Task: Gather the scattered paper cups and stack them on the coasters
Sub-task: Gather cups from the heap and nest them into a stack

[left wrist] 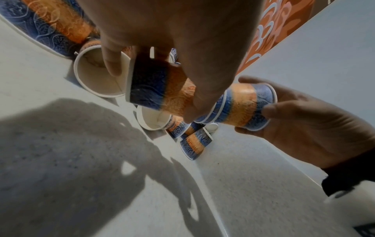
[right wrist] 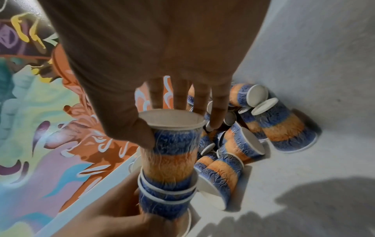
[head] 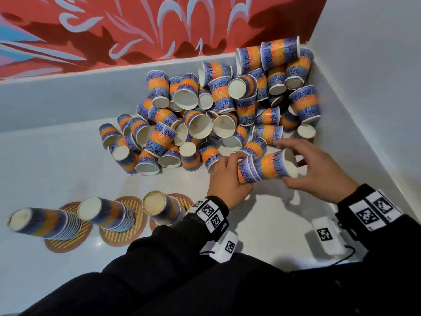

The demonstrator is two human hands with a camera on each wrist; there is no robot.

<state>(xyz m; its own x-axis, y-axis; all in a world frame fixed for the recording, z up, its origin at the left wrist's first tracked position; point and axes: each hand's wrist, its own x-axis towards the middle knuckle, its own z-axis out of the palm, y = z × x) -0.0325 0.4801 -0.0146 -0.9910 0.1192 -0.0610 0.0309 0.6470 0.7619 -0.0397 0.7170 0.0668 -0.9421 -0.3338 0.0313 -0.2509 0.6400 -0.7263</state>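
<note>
A big pile of blue-and-orange paper cups [head: 216,110] lies tumbled in the corner. Just in front of it, both hands hold a short nested stack of cups [head: 266,167] on its side above the floor. My left hand [head: 237,169] grips the end where the rims bunch. My right hand [head: 284,161] pinches the outermost cup near its open mouth, thumb below and fingers above; the right wrist view shows this grip on the nested stack [right wrist: 170,160]. Three upside-down cup stacks [head: 45,221] [head: 107,212] [head: 161,207] stand on round striped coasters [head: 68,244] at lower left.
A white wall [head: 376,87] closes the right side. A low white ledge [head: 68,96] under a red mural runs along the back. Bare pale floor [head: 273,213] lies between the coasters and the pile. My left forearm hangs over the nearest coaster stack.
</note>
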